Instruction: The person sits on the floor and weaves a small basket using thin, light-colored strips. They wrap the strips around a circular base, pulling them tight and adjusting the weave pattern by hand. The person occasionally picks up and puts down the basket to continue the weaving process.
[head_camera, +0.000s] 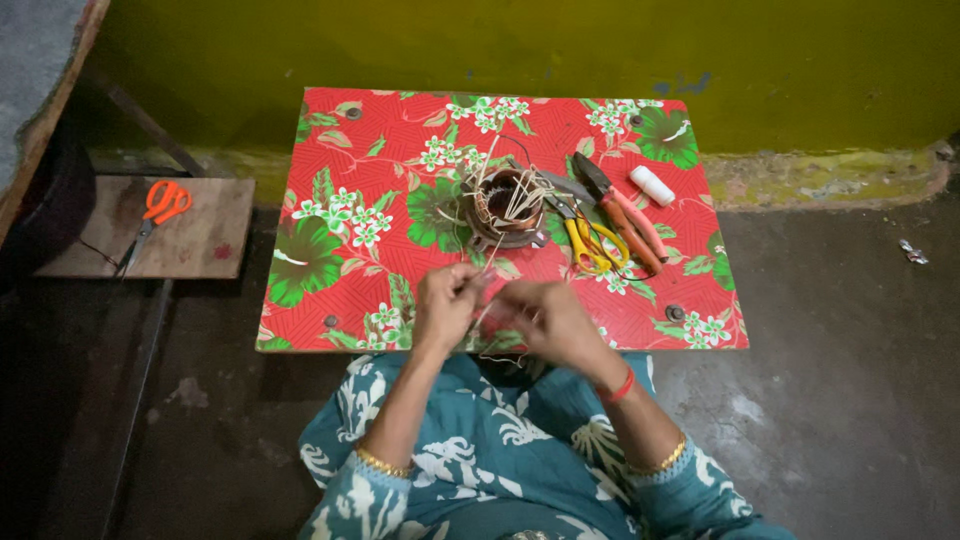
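Thin pale thread (487, 310) runs between the two hands at the near edge of the desk (330, 150), about 6 o'clock on its flowered red top. The left hand (445, 303) pinches one end with fingers closed narrow around it; the right hand (545, 318) is curled over the other end, though its blurred fingertips make the exact grip hard to read. The hands sit close together, almost touching.

At the centre of the desk stands a round copper-wound coil (503, 207) with pale strips sticking up out of it (a motor winding, by the look). Just beside it, towards 3 o'clock, lie yellow-handled scissors (590, 240), then orange-handled pliers (628, 218), then a small white spool (651, 185). Well off towards 9 o'clock, a wooden board (200, 240) on the floor carries orange-handled scissors (158, 208).
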